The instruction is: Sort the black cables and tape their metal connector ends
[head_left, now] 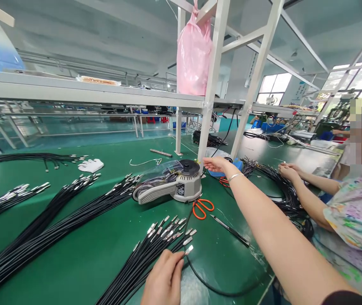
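Note:
My left hand (164, 277) pinches a black cable just behind its metal-ended connector (189, 250), low in the middle. A loop of black cable (212, 290) curves away to the right below it. Just left lies a bundle of black cables (136, 262) with silvery plugs. My right hand (215, 164) reaches forward, fingers pressed together beside the grey tape dispenser (187, 186); what they hold, if anything, is too small to make out. Orange-handled scissors (203, 208) and a slim black cutter-like tool (231, 230) lie in front of the dispenser.
More cable bundles (56, 226) spread over the green table (104, 271) at left, near a white glove (91, 165). White frame posts (211, 106) rise behind the dispenser, with a pink bag (194, 59) hanging there. At right, a co-worker's hands (290, 171) handle coiled cables (282, 186).

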The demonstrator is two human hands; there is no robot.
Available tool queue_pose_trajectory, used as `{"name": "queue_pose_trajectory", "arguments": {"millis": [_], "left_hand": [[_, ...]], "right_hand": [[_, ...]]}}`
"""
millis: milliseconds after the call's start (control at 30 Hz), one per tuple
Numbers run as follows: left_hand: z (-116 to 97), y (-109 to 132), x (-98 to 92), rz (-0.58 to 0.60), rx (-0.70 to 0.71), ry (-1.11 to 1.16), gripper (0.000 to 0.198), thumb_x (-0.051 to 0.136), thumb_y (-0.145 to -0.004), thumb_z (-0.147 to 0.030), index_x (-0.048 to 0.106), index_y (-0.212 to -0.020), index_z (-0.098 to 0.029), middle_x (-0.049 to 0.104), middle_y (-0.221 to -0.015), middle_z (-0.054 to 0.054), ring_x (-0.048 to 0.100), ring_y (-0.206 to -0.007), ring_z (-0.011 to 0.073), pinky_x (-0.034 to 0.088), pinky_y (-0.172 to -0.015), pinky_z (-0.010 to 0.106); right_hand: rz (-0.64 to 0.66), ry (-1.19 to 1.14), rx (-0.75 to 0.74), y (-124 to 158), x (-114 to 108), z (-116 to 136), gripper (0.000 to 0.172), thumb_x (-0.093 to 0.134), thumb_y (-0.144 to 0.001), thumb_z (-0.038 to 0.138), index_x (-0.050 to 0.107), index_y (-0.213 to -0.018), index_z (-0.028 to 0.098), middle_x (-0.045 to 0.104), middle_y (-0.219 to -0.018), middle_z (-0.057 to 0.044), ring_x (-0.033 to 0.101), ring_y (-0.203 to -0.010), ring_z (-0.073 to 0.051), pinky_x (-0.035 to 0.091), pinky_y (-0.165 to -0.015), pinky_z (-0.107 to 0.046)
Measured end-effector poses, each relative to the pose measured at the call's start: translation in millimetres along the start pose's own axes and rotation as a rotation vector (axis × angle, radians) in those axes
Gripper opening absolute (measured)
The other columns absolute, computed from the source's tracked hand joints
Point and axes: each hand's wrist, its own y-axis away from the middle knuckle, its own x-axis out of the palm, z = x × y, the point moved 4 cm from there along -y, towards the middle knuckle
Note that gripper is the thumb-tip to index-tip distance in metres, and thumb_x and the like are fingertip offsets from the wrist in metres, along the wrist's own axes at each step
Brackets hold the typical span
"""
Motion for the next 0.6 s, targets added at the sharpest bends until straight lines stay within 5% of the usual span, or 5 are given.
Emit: {"name": "queue_pose_trajectory", "arguments": {"millis": [233, 367, 467, 600], "left_hand": [[3.7, -0.6, 4.9, 0.011, 0.055, -0.006, 0.021, 0.047, -0.089, -0.017, 0.061, -0.104, -0.02, 0.062, -0.081, 0.004, 0.064, -0.073, 0.0123, 0.053, -0.065, 0.018], [-5.6, -5.3, 2.0, -0.009, 0.004, 0.062, 0.018, 0.046, -0.089, -0.017, 0.06, -0.1, -0.02, 0.063, -0.088, 0.006, 0.064, -0.081, 0.0147, 0.053, -0.07, 0.023], [-14.5, -7.6, -2.0, -0.048, -0.05, 0.096, 0.02, 0.049, -0.088, -0.018, 0.06, -0.104, -0.021, 0.062, -0.088, 0.005, 0.062, -0.082, 0.015, 0.052, -0.071, 0.025], [-24.9, -8.2, -4.3, -0.064, -0.064, 0.134, 0.021, 0.051, -0.087, -0.017, 0.062, -0.105, -0.02, 0.059, -0.085, 0.002, 0.06, -0.077, 0.0123, 0.05, -0.069, 0.023]], "right_hand": [[0.004, -0.105, -0.015, -4.0, 13.6, 14.9, 0.029, 0.054, -0.09, 0.03, 0.055, -0.115, 0.015, 0.058, -0.114, -0.009, 0.06, -0.095, -0.02, 0.052, -0.08, -0.039], [-0.075, -0.242, -0.121, 21.4, 4.4, 17.8, 0.021, 0.055, -0.089, 0.028, 0.059, -0.103, 0.013, 0.063, -0.101, -0.007, 0.062, -0.082, -0.015, 0.053, -0.071, -0.032], [-0.127, -0.363, -0.209, 77.7, 9.1, -11.9, 0.013, 0.059, -0.086, 0.024, 0.065, -0.081, 0.013, 0.065, -0.079, -0.003, 0.058, -0.066, -0.007, 0.049, -0.064, -0.019], [-0.042, -0.568, -0.213, 193.6, 60.0, -89.2, 0.02, 0.069, -0.074, 0.033, 0.072, -0.086, 0.018, 0.07, -0.088, -0.006, 0.063, -0.078, -0.014, 0.051, -0.065, -0.024]]}}
